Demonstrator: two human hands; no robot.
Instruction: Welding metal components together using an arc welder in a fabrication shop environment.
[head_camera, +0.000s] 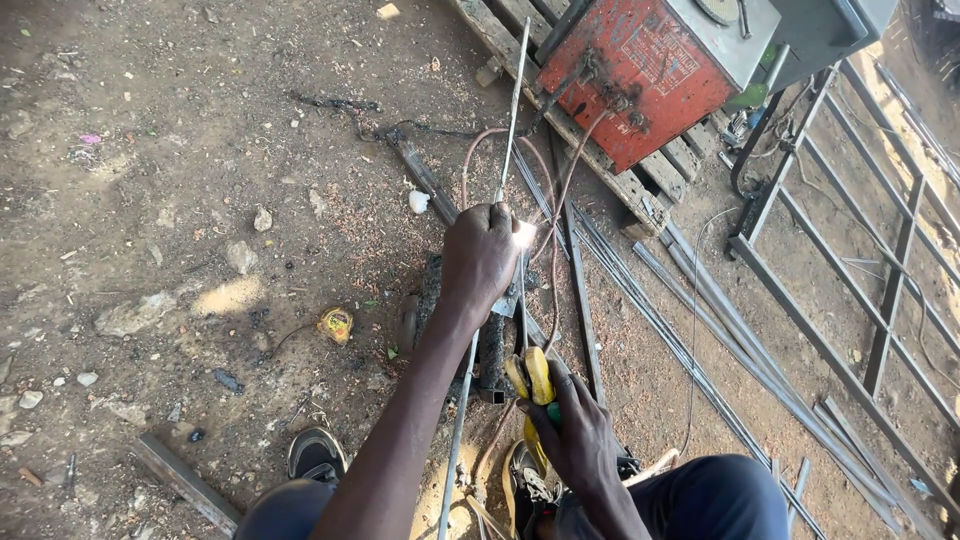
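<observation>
My left hand (480, 255) is closed around a long thin steel rod (512, 100) that runs from the top of the view down toward my legs. A bright white weld glare (524, 235) shines right beside its knuckles. My right hand (578, 432) grips a yellow-handled electrode holder (538, 378) lower down, its tip pointing up toward the rod. Both hands work over a dark metal block (492, 352) lying on the dirt.
A red welding machine (640, 70) sits on a wooden pallet (640, 195), its cables (470, 150) trailing toward me. Several steel bars (700, 330) lie to the right beside a metal frame (850, 250). A yellow tape measure (336, 324) and stones lie left. My shoe (315, 455) is below.
</observation>
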